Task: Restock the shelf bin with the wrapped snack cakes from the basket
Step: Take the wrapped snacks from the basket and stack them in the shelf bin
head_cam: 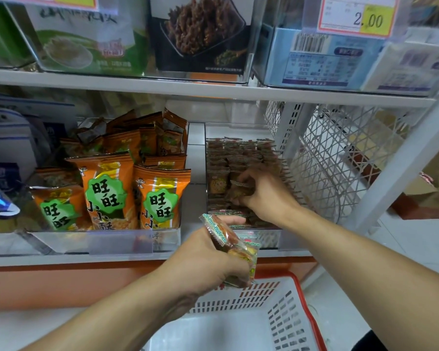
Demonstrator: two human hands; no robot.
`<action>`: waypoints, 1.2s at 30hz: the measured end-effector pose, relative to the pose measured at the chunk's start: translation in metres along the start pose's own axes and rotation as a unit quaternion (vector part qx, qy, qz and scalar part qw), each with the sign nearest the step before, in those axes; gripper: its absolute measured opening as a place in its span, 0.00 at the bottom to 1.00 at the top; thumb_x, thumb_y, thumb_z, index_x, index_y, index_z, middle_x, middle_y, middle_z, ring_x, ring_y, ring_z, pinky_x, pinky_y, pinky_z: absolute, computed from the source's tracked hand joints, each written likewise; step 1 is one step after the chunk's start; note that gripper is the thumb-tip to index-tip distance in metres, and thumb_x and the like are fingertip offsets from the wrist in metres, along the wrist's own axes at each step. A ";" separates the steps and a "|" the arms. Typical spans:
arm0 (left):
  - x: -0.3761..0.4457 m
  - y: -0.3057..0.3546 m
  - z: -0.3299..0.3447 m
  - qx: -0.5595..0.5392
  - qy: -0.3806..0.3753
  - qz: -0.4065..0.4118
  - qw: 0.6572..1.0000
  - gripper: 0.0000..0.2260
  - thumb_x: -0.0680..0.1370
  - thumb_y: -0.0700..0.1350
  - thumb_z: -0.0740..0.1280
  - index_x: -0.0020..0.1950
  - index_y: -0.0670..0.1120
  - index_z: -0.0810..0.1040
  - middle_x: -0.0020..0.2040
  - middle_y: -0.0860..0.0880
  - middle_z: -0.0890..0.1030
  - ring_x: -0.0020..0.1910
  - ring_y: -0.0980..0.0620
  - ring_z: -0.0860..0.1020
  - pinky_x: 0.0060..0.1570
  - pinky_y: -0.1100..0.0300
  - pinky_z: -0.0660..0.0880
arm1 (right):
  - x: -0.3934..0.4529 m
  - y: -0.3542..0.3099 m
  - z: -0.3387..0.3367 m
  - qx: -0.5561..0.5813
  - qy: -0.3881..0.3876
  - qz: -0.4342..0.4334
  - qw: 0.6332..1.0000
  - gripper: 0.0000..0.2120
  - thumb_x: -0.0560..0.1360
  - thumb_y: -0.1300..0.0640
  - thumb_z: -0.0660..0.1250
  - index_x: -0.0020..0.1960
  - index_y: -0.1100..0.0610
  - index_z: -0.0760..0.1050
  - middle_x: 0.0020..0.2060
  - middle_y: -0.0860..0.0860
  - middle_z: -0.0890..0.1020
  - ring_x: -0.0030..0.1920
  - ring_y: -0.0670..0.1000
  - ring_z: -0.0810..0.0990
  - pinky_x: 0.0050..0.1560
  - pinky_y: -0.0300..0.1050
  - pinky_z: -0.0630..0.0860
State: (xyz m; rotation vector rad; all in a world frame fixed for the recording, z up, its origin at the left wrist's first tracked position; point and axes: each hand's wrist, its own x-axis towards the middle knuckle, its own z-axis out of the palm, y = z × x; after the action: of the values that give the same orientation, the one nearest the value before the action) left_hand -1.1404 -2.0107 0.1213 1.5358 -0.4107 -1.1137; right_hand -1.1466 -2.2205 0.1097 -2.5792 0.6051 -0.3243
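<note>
A clear shelf bin (271, 238) on the middle shelf holds rows of small brown wrapped snack cakes (238, 153). My right hand (264, 191) is inside the bin, fingers closed on one brown wrapped cake (240, 190) among the rows. My left hand (208, 252) hovers in front of the bin, just above the basket, gripping a stack of wrapped cakes (228, 239) with clear, green-edged wrappers. The white basket (284, 312) with a red rim sits below the shelf at the lower right; the part of its inside that shows has no cakes.
Orange snack bags (107, 188) fill the bin to the left. Blue-and-white packs (3, 138) lie at the far left. White lattice baskets (340, 153) stand right of the bin, behind a white shelf post. Upper shelf bins (200, 34) with price tags hang overhead.
</note>
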 end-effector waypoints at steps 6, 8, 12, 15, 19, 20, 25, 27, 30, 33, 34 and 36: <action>0.000 0.001 0.002 -0.006 -0.001 0.000 1.000 0.35 0.58 0.31 0.74 0.60 0.59 0.80 0.44 0.39 0.87 0.40 0.42 0.86 0.47 0.44 0.83 | 0.007 0.010 -0.036 0.032 -0.026 0.078 0.996 0.21 0.68 0.52 0.81 0.58 0.49 0.78 0.56 0.48 0.80 0.49 0.49 0.77 0.39 0.40 0.71; 0.000 0.002 0.003 -0.007 -0.002 -0.002 1.000 0.36 0.58 0.31 0.74 0.60 0.58 0.80 0.43 0.40 0.87 0.39 0.43 0.86 0.46 0.45 0.83 | 0.010 0.018 -0.040 0.005 -0.030 0.102 0.994 0.21 0.70 0.51 0.80 0.59 0.49 0.77 0.61 0.50 0.79 0.47 0.49 0.75 0.37 0.38 0.70; 0.001 0.000 0.005 -0.010 -0.007 -0.007 1.000 0.35 0.58 0.31 0.75 0.60 0.58 0.80 0.45 0.40 0.88 0.39 0.45 0.86 0.43 0.50 0.84 | 0.012 0.027 -0.031 0.025 -0.005 0.101 0.995 0.21 0.73 0.53 0.77 0.64 0.49 0.77 0.64 0.50 0.78 0.50 0.50 0.76 0.43 0.39 0.72; 0.002 -0.003 0.003 -0.011 -0.004 -0.013 1.000 0.36 0.58 0.32 0.76 0.60 0.59 0.80 0.45 0.42 0.88 0.41 0.44 0.87 0.45 0.47 0.84 | 0.014 0.031 -0.028 0.050 0.017 0.081 0.995 0.21 0.74 0.55 0.76 0.66 0.47 0.77 0.64 0.48 0.80 0.59 0.51 0.79 0.52 0.39 0.72; 0.002 -0.003 0.002 -0.003 -0.001 -0.019 1.000 0.36 0.56 0.33 0.76 0.60 0.60 0.80 0.46 0.41 0.88 0.44 0.42 0.87 0.51 0.42 0.84 | 0.016 0.039 -0.027 0.055 0.056 0.079 0.994 0.23 0.73 0.57 0.77 0.65 0.47 0.76 0.64 0.50 0.77 0.61 0.51 0.77 0.56 0.37 0.68; 0.002 -0.002 0.002 -0.002 0.001 -0.020 1.000 0.37 0.56 0.34 0.76 0.60 0.60 0.80 0.46 0.41 0.88 0.44 0.43 0.87 0.51 0.41 0.84 | 0.016 0.040 -0.028 0.061 0.059 0.081 0.993 0.22 0.72 0.57 0.77 0.64 0.46 0.77 0.64 0.50 0.77 0.60 0.51 0.77 0.56 0.38 0.70; -0.002 0.002 0.006 0.003 -0.001 -0.020 1.000 0.35 0.58 0.31 0.75 0.61 0.58 0.79 0.43 0.42 0.88 0.40 0.44 0.87 0.52 0.40 0.82 | 0.014 0.044 -0.029 0.083 0.071 0.085 0.990 0.13 0.74 0.59 0.75 0.53 0.44 0.78 0.62 0.50 0.78 0.60 0.54 0.79 0.58 0.45 0.76; -0.003 0.003 0.007 0.006 -0.002 -0.021 1.000 0.35 0.59 0.32 0.75 0.61 0.58 0.79 0.43 0.42 0.88 0.42 0.42 0.87 0.53 0.40 0.82 | 0.015 0.044 -0.031 0.138 0.095 0.098 0.981 0.12 0.75 0.60 0.73 0.53 0.45 0.78 0.52 0.46 0.81 0.53 0.50 0.81 0.45 0.39 0.76; -0.004 0.004 0.006 0.002 -0.006 -0.023 1.000 0.35 0.59 0.31 0.75 0.61 0.58 0.79 0.43 0.42 0.88 0.44 0.39 0.87 0.49 0.43 0.83 | 0.018 0.043 -0.037 0.256 0.135 0.158 0.944 0.14 0.76 0.64 0.71 0.58 0.48 0.79 0.46 0.43 0.82 0.48 0.46 0.82 0.33 0.31 0.74; -0.005 0.004 0.006 -0.011 -0.006 -0.025 1.000 0.35 0.59 0.31 0.74 0.61 0.56 0.79 0.44 0.40 0.88 0.43 0.39 0.87 0.45 0.48 0.84 | 0.020 0.048 -0.037 0.237 0.144 0.207 0.938 0.13 0.78 0.66 0.65 0.58 0.53 0.77 0.50 0.48 0.83 0.47 0.49 0.82 0.37 0.41 0.79; -0.005 0.005 0.007 -0.011 -0.003 -0.024 1.000 0.35 0.58 0.31 0.74 0.61 0.56 0.79 0.45 0.39 0.87 0.44 0.38 0.87 0.48 0.43 0.84 | 0.020 0.049 -0.035 0.210 0.143 0.223 0.941 0.13 0.78 0.66 0.64 0.58 0.53 0.75 0.50 0.49 0.82 0.44 0.49 0.81 0.34 0.43 0.76; -0.006 0.005 0.008 -0.011 0.003 -0.019 1.000 0.35 0.57 0.31 0.74 0.61 0.56 0.79 0.45 0.37 0.87 0.44 0.36 0.86 0.57 0.33 0.79 | 0.018 0.051 -0.031 0.146 0.118 0.236 0.953 0.12 0.79 0.65 0.62 0.60 0.53 0.71 0.49 0.52 0.81 0.43 0.51 0.80 0.33 0.45 0.73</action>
State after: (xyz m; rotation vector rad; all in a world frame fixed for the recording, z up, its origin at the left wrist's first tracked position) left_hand -1.1481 -2.0118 0.1295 1.5335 -0.3653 -1.1382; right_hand -1.1591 -2.2820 0.1138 -2.0482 1.1380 -0.5174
